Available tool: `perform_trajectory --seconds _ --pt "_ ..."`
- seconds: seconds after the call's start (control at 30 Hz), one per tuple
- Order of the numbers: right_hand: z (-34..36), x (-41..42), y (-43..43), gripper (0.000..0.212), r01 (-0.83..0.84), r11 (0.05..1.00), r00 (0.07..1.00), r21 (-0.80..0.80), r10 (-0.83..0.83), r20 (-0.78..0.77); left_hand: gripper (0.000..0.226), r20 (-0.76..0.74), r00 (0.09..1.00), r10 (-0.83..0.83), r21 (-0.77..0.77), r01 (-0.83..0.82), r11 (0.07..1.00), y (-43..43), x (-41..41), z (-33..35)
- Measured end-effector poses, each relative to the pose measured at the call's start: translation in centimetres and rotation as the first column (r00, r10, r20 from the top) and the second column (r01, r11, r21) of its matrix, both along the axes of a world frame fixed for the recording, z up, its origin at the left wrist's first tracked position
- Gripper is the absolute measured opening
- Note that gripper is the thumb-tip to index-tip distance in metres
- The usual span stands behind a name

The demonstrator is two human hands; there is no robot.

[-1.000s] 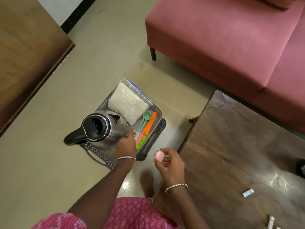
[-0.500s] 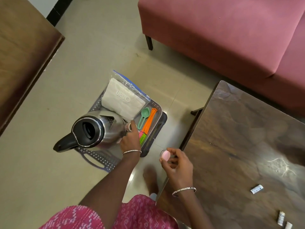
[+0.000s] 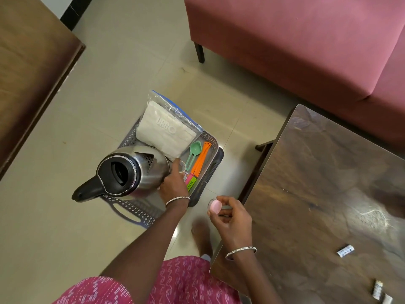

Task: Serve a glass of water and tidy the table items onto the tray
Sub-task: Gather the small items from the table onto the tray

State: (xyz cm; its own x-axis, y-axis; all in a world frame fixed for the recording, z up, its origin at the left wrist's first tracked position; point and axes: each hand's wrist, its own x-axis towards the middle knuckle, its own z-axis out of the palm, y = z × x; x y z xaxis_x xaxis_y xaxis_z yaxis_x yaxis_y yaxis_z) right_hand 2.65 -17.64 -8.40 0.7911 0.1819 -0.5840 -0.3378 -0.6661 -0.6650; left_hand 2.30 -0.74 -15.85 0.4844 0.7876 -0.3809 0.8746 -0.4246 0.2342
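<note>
A: Two hands are working at once. What is each one holding?

B: The right hand (image 3: 232,218) is pinching a small pink-lidded jar (image 3: 214,205) between thumb and fingertips, hovering over the floor just beside the table (image 3: 328,183). The left hand (image 3: 175,186) is reaching into the tray (image 3: 133,210), with its fingers curling round a small clear cup (image 3: 182,166) that is sitting between the kettle (image 3: 131,172) and the green spoon (image 3: 194,150).

A: How is that jar likely handling?

B: I'm guessing it is light, rigid and smooth. It's looking too small for a full grasp, so a fingertip pinch on its sides is suiting it.

A: And the kettle?

B: It's standing on the tray, on the floor, with its lid open. The steel is looking slick, and it may be heavy if filled. I'd be taking it by the black handle (image 3: 87,191), not the body.

A: Is anything else waiting?

B: Small paper sachets (image 3: 345,252) are lying on the table, well apart from the tray.
</note>
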Motion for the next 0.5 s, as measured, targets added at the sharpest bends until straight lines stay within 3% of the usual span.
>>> perform_trajectory --seconds 0.27,0.4,0.5 --pt "-0.5 -0.7 0.7 0.037 -0.030 1.000 0.999 -0.005 0.030 0.018 0.056 0.067 0.997 0.026 -0.050 -0.023 0.999 -0.5 -1.6 2.0" --pt "-0.4 -0.9 1.7 0.038 -0.066 0.998 0.996 0.012 0.066 0.063 0.028 0.219 0.976 0.005 -0.052 0.007 0.999 -0.9 -4.6 4.2" --pt "-0.4 -0.8 3.0 0.037 -0.094 0.995 0.991 0.014 0.092 0.096 0.015 0.210 0.978 0.008 -0.057 0.004 0.998 -0.8 -7.4 5.1"
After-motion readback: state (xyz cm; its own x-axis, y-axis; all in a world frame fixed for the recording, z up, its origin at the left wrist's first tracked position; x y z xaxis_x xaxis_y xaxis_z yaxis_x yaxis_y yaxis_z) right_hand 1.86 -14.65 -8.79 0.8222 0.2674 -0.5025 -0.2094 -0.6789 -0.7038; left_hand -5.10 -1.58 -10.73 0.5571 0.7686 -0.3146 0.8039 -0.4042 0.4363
